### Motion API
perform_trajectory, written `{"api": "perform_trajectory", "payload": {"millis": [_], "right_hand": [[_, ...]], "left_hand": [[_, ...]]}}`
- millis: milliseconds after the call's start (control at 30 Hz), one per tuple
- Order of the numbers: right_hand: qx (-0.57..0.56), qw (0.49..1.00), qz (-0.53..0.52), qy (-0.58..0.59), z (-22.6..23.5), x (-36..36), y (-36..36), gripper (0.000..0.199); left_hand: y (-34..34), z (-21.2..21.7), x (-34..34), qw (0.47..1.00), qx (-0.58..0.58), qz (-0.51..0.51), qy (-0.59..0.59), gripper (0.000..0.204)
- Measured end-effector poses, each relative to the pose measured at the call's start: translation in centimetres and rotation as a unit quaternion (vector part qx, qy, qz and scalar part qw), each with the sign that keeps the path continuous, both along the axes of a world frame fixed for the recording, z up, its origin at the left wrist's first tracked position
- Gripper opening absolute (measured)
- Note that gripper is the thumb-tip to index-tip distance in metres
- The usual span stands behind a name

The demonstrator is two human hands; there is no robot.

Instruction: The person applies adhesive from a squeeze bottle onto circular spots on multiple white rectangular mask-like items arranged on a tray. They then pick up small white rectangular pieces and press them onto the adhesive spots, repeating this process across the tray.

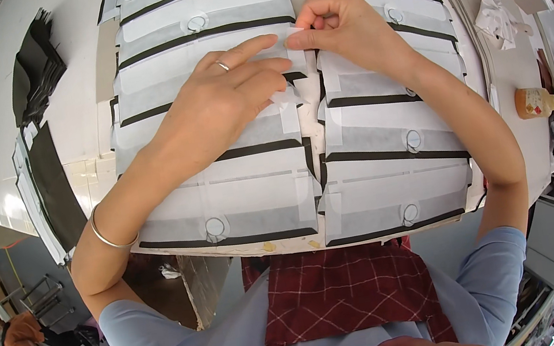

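Observation:
My right hand (346, 29) pinches a small white strip (296, 42) between thumb and forefinger, at the right edge of a white panel with black edging (150, 84). My left hand (223, 101) lies over the same left column, its ringed fingers stretched toward that edge. Just below its fingertips is a small translucent white piece (285, 100); whether a finger touches it I cannot tell. Nearer me lies another black-edged panel (250, 189) with a round clear disc (215, 227). A second column of similar panels (390, 186) runs alongside on the right.
Black sheets are stacked at the left (37, 71), with a dark panel (55, 182) nearer me. On the right are a crumpled white wad (496, 21) and an amber squeeze bottle (535, 103). The table's front edge (268, 246) is close to my apron. A person (21, 340) is at far left.

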State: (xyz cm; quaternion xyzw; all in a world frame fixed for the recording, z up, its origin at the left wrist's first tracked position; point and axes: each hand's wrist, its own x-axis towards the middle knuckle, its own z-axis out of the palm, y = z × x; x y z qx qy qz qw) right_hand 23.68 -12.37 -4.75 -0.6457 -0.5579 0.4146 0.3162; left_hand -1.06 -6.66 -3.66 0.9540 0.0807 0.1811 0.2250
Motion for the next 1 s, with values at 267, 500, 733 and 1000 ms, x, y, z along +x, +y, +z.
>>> {"api": "perform_trajectory", "payload": {"millis": [267, 500, 733, 1000], "right_hand": [[-0.001, 1.0, -0.011, 0.01, -0.1, -0.4, 0.2, 0.029], [0.097, 0.981, -0.03, -0.165, 0.8, -1.1, -0.1, 0.023], [0.243, 0.931, 0.074, -0.262, 0.9, -0.2, -1.4, 0.019], [0.21, 0.937, 0.115, -0.255, 1.2, -0.5, -1.9, 0.024]], "left_hand": [[-0.2, -0.1, 0.7, 0.998, 0.06, -0.018, 0.022, 0.02], [0.3, -0.1, 0.6, 0.994, 0.09, -0.032, 0.051, 0.011], [0.6, -0.4, 0.5, 0.998, 0.027, -0.032, 0.041, 0.011], [0.5, -0.1, 1.5, 0.978, -0.153, 0.137, -0.044, 0.022]]}}
